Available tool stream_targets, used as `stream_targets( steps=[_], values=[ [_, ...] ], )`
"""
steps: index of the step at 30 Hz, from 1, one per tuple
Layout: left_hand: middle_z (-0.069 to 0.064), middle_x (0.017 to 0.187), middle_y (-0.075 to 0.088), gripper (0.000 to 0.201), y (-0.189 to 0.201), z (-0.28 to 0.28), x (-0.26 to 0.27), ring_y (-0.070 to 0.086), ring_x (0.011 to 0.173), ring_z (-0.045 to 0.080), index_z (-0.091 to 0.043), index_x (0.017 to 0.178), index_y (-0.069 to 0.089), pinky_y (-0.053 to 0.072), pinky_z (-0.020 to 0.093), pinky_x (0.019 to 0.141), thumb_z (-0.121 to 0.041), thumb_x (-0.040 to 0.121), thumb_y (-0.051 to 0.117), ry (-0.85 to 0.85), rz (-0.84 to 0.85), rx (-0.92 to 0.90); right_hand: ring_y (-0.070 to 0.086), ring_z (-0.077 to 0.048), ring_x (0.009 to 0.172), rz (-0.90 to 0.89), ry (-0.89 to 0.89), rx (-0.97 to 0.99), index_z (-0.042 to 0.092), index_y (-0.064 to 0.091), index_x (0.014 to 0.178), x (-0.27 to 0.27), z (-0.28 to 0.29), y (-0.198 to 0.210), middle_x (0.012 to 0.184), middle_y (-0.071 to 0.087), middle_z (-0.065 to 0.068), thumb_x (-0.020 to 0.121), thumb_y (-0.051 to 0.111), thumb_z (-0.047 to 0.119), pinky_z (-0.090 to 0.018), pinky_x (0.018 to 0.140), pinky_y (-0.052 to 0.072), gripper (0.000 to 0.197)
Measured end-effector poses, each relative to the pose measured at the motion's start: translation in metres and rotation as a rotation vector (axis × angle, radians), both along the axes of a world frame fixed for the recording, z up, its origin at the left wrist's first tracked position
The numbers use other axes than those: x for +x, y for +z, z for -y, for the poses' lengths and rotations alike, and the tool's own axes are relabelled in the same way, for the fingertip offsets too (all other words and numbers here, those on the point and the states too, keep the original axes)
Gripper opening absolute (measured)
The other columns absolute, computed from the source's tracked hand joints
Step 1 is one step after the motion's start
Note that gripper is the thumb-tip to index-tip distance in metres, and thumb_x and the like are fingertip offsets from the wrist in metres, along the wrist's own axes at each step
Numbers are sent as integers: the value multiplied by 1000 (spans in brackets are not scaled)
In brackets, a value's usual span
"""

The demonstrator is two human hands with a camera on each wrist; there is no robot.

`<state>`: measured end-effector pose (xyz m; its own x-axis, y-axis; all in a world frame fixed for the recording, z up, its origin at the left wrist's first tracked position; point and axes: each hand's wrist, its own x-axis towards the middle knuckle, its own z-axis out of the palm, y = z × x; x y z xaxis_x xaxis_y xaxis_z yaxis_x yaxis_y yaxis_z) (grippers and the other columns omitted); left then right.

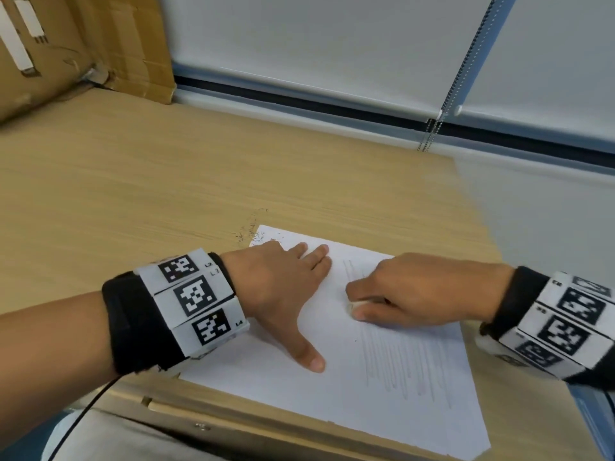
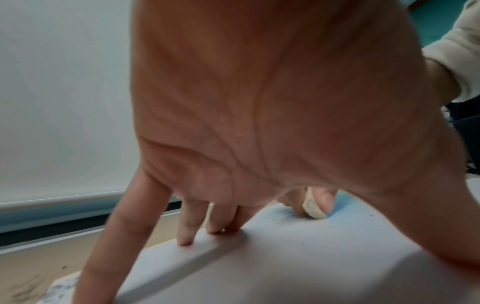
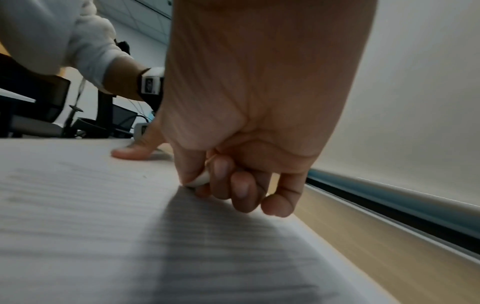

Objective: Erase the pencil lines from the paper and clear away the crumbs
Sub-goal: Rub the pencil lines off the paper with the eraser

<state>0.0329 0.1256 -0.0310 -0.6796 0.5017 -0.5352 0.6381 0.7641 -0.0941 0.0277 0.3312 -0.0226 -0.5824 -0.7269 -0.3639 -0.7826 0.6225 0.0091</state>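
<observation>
A white sheet of paper [image 1: 293,387] lies on the wooden desk [image 1: 133,181], with faint pencil lines [image 1: 406,367] over its right half. My left hand [image 1: 286,287] lies flat on the paper's left part, fingers spread straight and pressing it down. My right hand [image 1: 416,294] pinches a small white eraser [image 1: 354,307] between thumb and fingers, its tip on the paper [image 3: 78,205]. The left wrist view shows the eraser [image 2: 313,207] beyond my straight fingers [image 2: 185,228]. In the right wrist view the eraser [image 3: 200,180] touches the sheet. Dark crumbs [image 1: 249,229] lie at the paper's far left corner.
A cardboard box [image 1: 66,44] stands at the desk's far left. A white roller blind [image 1: 332,44] with a bead chain [image 1: 462,71] hangs behind the desk. The desk's right edge [image 1: 479,224] runs close to the paper. A black cable [image 1: 83,414] hangs from my left wristband.
</observation>
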Motion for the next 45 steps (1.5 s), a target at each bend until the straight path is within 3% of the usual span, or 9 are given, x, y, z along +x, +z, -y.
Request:
stream_targets(
  steps=[6,11,19,26,30,33,38,42,45],
  values=[
    [-7,158,-28,141,0,1,-2,-11,150,18,-16,152,-21,16,42,117,-92,59,52,-7,14,-23,40,-4,54,-43,-105,-40,20,47,84,-46,13,3,63,44,12,100,39,39,-27,56,30,26],
    [-6,157,-30,142,-1,-1,-1,-10,150,18,-16,152,-21,18,42,118,-90,59,56,3,20,-3,40,-6,52,20,-15,10,24,41,79,-19,2,4,60,42,10,99,39,42,-21,50,28,28],
    [-5,157,-31,141,1,-2,-1,-10,150,19,-16,152,-22,20,44,117,-89,60,56,8,25,-29,42,-3,57,-61,-120,-25,21,47,84,-50,12,1,65,47,11,100,39,40,-28,58,30,26],
    [-1,158,-29,137,-2,-4,-2,-10,150,23,-24,151,-24,21,42,115,-86,61,60,1,37,-6,42,-13,56,80,56,19,27,37,80,25,-5,2,60,41,7,100,34,46,-31,59,36,27],
    [-1,158,-30,137,-2,-3,-2,-10,150,23,-25,150,-26,20,41,115,-87,62,57,-3,31,-19,40,-3,52,-42,-51,-17,27,41,81,-5,1,4,59,41,11,99,36,45,-27,56,28,26],
    [-2,158,-31,136,0,-4,-1,-11,150,22,-26,150,-27,20,41,115,-86,62,58,9,38,-26,38,-5,52,-60,-77,-23,25,40,80,-12,0,3,59,40,10,100,37,42,-28,60,30,26],
    [-1,158,-30,136,-1,-6,-2,-10,150,24,-29,150,-25,22,43,115,-85,61,60,11,45,-27,39,-14,54,52,67,3,28,35,81,34,-2,-1,60,40,7,100,32,47,-32,59,36,27],
    [-2,158,-31,136,-2,-4,-4,-10,150,23,-31,149,-27,22,43,114,-87,60,59,14,49,-37,39,-9,52,-57,-65,-4,26,40,81,9,3,2,58,40,8,99,33,46,-28,60,29,28],
    [-2,157,-31,136,-3,-5,-4,-10,150,23,-31,148,-28,22,43,114,-88,59,58,9,45,-52,39,-10,52,2,-7,6,25,39,80,24,0,4,58,40,7,100,35,44,-28,57,29,28]
  ],
)
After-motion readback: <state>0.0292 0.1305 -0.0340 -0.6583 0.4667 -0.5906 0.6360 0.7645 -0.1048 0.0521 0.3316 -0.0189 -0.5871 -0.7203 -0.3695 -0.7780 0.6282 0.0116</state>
